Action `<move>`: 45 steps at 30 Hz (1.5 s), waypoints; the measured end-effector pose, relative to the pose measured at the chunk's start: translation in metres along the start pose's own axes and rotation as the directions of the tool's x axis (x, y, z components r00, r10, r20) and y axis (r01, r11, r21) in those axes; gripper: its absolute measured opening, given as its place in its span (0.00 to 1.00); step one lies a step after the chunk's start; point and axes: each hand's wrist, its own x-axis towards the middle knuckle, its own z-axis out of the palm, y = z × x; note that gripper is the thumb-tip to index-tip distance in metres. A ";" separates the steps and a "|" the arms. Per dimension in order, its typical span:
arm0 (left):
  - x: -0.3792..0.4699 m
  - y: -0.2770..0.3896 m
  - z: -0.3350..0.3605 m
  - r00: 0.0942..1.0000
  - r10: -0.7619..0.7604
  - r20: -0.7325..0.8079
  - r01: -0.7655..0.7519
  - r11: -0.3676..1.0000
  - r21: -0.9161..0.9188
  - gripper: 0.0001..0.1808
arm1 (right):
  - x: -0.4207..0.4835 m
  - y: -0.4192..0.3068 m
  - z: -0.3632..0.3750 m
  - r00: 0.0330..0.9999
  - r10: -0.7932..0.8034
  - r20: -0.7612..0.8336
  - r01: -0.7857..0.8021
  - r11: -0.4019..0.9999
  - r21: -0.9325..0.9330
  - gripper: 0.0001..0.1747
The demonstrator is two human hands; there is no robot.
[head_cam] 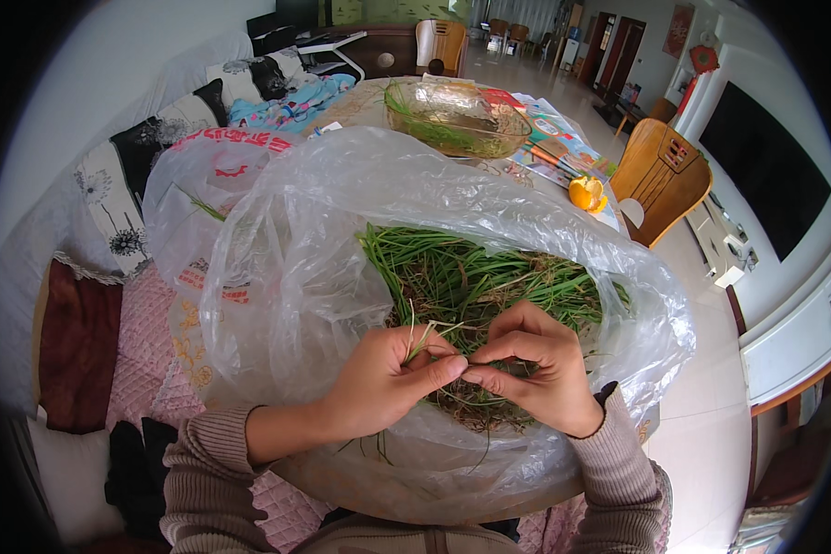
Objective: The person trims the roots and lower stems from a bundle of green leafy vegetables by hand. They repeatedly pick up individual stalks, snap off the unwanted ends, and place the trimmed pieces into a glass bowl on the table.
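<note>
My left hand point(405, 377) pinches a few thin green and pale stalks point(422, 339), whose tops stick up past the fingers. Close against its thumb tip, my right hand point(533, 367) has thumb and fingers together on the thin root end of the stalks. Both hands are above a large clear plastic bag point(305, 208) with a wide mouth. Inside lies a heap of long grass-like greens point(471, 270), tangled with brown roots and dry bits. The hands cover part of this heap.
Beyond the bag, a clear amber bowl point(457, 131) holds more greens. To its right lie colourful printed sheets point(554, 131), brushes or pencils, and a peeled orange peel point(587, 194). A second plastic bag point(194, 180) with red print sits left. A wooden chair point(661, 176) stands right.
</note>
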 end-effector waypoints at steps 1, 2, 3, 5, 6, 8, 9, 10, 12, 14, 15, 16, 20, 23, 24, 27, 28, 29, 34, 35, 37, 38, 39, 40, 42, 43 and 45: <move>0.000 0.000 -0.001 1.000 0.001 -0.001 -0.001 1.000 0.020 0.11 | 0.000 0.001 -0.001 1.000 -0.005 0.012 0.004 1.000 0.016 0.11; 0.000 0.001 -0.001 1.000 0.005 -0.008 -0.005 0.999 0.043 0.11 | 0.000 0.001 -0.001 1.000 0.007 0.025 -0.007 0.999 0.032 0.11; 0.000 0.001 -0.001 1.000 -0.003 0.004 0.003 1.000 0.026 0.10 | 0.000 0.002 -0.002 0.999 0.018 0.031 -0.020 0.998 0.058 0.10; 0.000 0.002 -0.001 1.000 -0.023 0.021 0.023 1.000 0.006 0.10 | -0.001 0.003 -0.004 0.997 0.055 0.053 -0.061 0.991 0.116 0.09; 0.000 0.002 -0.001 1.000 -0.017 0.025 0.017 1.000 -0.002 0.09 | 0.000 0.003 -0.005 0.995 0.076 0.060 -0.085 0.984 0.156 0.09; -0.001 0.003 -0.001 0.999 -0.040 0.032 0.040 0.999 0.001 0.09 | 0.000 0.002 -0.006 0.994 0.090 0.066 -0.097 0.988 0.122 0.09; -0.001 0.003 0.000 0.999 -0.032 0.037 0.032 0.999 -0.018 0.08 | 0.000 0.002 -0.006 0.993 0.100 0.070 -0.107 0.988 0.108 0.09; -0.002 0.003 0.000 0.998 -0.039 0.039 0.040 0.999 -0.030 0.08 | 0.000 0.002 -0.006 0.993 0.090 0.073 -0.098 0.989 0.112 0.09; -0.002 0.003 0.001 0.999 -0.028 0.039 0.030 0.998 -0.050 0.08 | 0.001 0.002 -0.006 0.994 0.081 0.074 -0.090 0.988 0.123 0.09; -0.002 0.002 0.002 0.999 0.009 0.032 -0.007 0.998 -0.069 0.08 | 0.001 0.002 -0.006 0.994 0.067 0.090 -0.078 0.988 0.135 0.08; -0.002 0.002 0.002 0.999 0.004 0.035 -0.002 0.999 -0.055 0.08 | 0.001 0.002 -0.006 0.994 0.060 0.094 -0.073 0.987 0.141 0.08; -0.001 0.001 0.001 0.999 -0.002 0.039 0.004 0.999 -0.040 0.08 | 0.001 0.002 -0.006 0.993 0.058 0.099 -0.072 0.987 0.142 0.08; -0.001 0.000 0.000 1.000 0.003 0.024 -0.003 1.000 0.004 0.08 | 0.003 0.004 -0.013 0.993 0.071 0.095 -0.084 0.986 0.141 0.07; -0.001 0.000 0.000 0.999 -0.028 0.016 0.029 0.999 -0.045 0.09 | 0.005 0.006 -0.019 0.994 0.070 0.078 -0.078 0.991 0.107 0.07; 0.000 0.000 -0.001 0.999 -0.030 0.021 0.031 0.999 -0.039 0.09 | 0.005 0.006 -0.020 0.996 0.061 0.059 -0.066 0.994 0.092 0.07; 0.000 0.001 -0.001 0.999 -0.040 0.034 0.040 0.999 -0.009 0.09 | 0.003 0.005 -0.020 0.988 0.123 0.095 -0.135 0.982 0.135 0.07; 0.000 0.001 0.000 0.999 -0.038 0.038 0.037 0.999 0.009 0.09 | 0.003 0.005 -0.021 0.986 0.137 0.093 -0.151 0.976 0.156 0.07; 0.001 0.002 0.000 0.997 -0.061 0.044 0.060 0.998 0.033 0.09 | 0.003 0.005 -0.020 0.983 0.156 0.097 -0.170 0.972 0.163 0.06; -0.001 0.003 0.001 0.999 -0.031 0.030 0.030 0.999 0.042 0.10 | 0.004 0.004 -0.017 0.988 0.101 0.115 -0.115 0.986 0.121 0.06; 0.000 0.003 0.001 0.999 -0.033 0.022 0.032 0.999 0.037 0.10 | 0.005 0.004 -0.015 0.989 0.101 0.108 -0.115 0.985 0.133 0.07; 0.000 0.004 0.001 0.999 -0.024 0.033 0.023 0.999 0.039 0.10 | 0.005 0.003 -0.013 0.986 0.128 0.108 -0.145 0.976 0.162 0.07; 0.000 0.004 0.000 0.998 -0.047 0.039 0.045 0.997 0.057 0.10 | 0.003 0.002 -0.012 0.981 0.157 0.116 -0.176 0.968 0.181 0.07; 0.000 0.005 0.000 0.998 -0.035 0.047 0.032 0.997 0.066 0.09 | 0.002 0.001 -0.011 0.975 0.183 0.128 -0.207 0.957 0.203 0.08; 0.000 0.006 -0.001 0.997 -0.045 0.056 0.039 0.995 0.089 0.09 | 0.003 0.001 -0.009 0.978 0.163 0.132 -0.185 0.965 0.186 0.08; -0.001 0.008 -0.002 0.997 -0.046 0.068 0.036 0.990 0.138 0.09 | 0.002 0.002 -0.007 0.981 0.124 0.150 -0.145 0.979 0.144 0.08; -0.001 0.008 -0.002 0.997 -0.038 0.072 0.026 0.986 0.163 0.09 | 0.002 0.002 -0.007 0.984 0.095 0.153 -0.116 0.984 0.134 0.08; -0.001 0.008 -0.002 0.996 -0.027 0.084 0.012 0.985 0.174 0.09 | 0.002 0.004 -0.010 0.984 0.051 0.171 -0.066 0.994 0.082 0.07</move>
